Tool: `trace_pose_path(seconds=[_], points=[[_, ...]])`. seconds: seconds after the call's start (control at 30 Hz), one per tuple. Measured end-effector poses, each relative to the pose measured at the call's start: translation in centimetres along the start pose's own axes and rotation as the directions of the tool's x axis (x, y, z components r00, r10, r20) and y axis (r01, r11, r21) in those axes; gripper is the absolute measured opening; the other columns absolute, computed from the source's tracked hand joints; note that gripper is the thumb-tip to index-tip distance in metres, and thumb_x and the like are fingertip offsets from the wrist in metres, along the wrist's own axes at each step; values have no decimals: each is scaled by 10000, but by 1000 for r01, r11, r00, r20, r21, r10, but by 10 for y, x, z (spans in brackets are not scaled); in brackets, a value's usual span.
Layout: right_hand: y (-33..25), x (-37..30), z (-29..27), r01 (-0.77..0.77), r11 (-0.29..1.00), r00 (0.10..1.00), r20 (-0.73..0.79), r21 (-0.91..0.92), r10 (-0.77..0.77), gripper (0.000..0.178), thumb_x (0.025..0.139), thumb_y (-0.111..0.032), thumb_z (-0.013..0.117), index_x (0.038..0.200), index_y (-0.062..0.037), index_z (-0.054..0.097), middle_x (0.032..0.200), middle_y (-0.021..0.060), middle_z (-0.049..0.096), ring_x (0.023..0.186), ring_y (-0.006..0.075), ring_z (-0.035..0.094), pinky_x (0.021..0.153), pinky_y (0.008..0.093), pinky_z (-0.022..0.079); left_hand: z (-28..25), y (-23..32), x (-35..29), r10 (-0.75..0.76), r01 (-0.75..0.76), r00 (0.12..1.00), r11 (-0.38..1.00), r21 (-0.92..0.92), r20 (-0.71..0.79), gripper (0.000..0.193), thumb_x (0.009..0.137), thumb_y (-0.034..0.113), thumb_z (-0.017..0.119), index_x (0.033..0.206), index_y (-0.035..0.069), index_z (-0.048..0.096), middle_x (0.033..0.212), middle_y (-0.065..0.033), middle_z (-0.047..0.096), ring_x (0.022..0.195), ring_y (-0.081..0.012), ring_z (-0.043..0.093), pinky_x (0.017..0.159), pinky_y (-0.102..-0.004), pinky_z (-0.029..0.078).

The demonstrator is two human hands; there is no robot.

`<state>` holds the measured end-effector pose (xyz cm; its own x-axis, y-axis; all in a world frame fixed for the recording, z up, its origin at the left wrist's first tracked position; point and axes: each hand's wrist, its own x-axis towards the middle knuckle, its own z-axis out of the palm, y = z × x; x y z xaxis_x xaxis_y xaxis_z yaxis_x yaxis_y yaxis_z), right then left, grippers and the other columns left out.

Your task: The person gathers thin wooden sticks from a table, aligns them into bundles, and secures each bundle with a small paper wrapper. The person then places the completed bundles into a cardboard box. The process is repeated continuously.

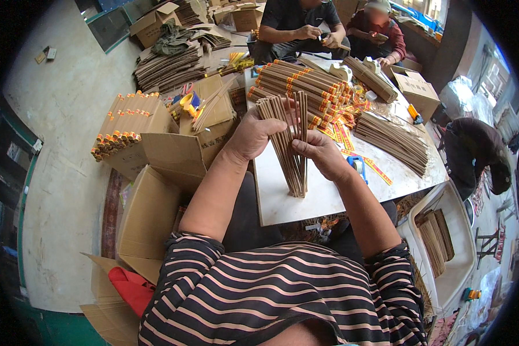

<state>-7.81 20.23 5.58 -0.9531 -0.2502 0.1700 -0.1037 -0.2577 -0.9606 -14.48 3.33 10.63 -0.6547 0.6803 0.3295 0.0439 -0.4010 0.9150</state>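
Note:
My left hand [251, 136] is wrapped round a fanned bunch of thin brown incense sticks [284, 151]. My right hand [324, 154] pinches the sticks on the bunch's right side, where a few stand apart from the rest. The bunch is nearly upright over the white table [278, 209]; its lower ends come together at or just above the surface. Beyond it lie stacked incense bundles [297, 86] with red and yellow bands. To the right are red and yellow paper strips [345, 137], a blue tape dispenser [357, 167] and a spread of loose sticks [393, 143].
An open cardboard box [134, 214] stands at my left, with banded bundles [134, 118] piled beyond it. A white tub [466, 245] holding sticks is at my right. Two people sit across the table, one in a dark shirt [279, 20], another in red sleeves [397, 41].

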Motion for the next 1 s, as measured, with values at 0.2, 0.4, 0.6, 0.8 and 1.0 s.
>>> trace_pose_path(seconds=[0.2, 0.4, 0.6, 0.8, 1.0], points=[[2, -1, -1, 9, 1000, 1000, -16, 1, -9, 235, 895, -201, 566, 1040, -21, 606, 910, -16, 603, 818, 65, 518, 766, 251, 423, 6, -3, -3, 7, -6, 1000, 989, -145, 5, 628, 675, -47, 408, 1302, -41, 362, 1230, -216, 503, 1152, -306, 499, 1008, -415, 368], [5, -3, 2, -18, 998, 1000, 5, -65, 18, 281, 894, -225, 570, 1063, -2, 598, 898, 2, 600, 839, 85, 530, 779, 251, 428, 11, 0, 1, -13, 27, 996, 987, -156, 90, 639, 653, -45, 398, 1291, -59, 368, 1228, -233, 499, 1147, -321, 499, 1008, -419, 372], [6, -6, -5, 56, 998, 996, -69, 24, -54, 234, 871, -172, 597, 1035, -4, 604, 898, 4, 606, 838, 86, 540, 754, 256, 443, 8, -12, 4, -17, 32, 994, 990, -140, 110, 505, 749, -8, 481, 1249, -39, 421, 1189, -183, 539, 1090, -270, 538, 962, -390, 415], [5, -7, -7, 76, 994, 986, -151, 72, -64, 205, 847, -102, 615, 1035, -24, 597, 925, 16, 623, 834, 92, 559, 766, 251, 450, 8, -25, 7, -26, 32, 999, 988, -154, 41, 292, 829, 8, 566, 1121, 16, 555, 1077, -63, 606, 970, -151, 571, 874, -308, 450], [9, -7, -10, 54, 998, 984, -172, 42, -46, 204, 856, -128, 613, 1031, -23, 607, 904, 7, 621, 824, 95, 556, 756, 251, 449, 9, -27, 9, 11, -7, 999, 995, -101, 43, 266, 845, 32, 558, 1108, 6, 582, 1055, -68, 621, 966, -147, 580, 870, -292, 455]])
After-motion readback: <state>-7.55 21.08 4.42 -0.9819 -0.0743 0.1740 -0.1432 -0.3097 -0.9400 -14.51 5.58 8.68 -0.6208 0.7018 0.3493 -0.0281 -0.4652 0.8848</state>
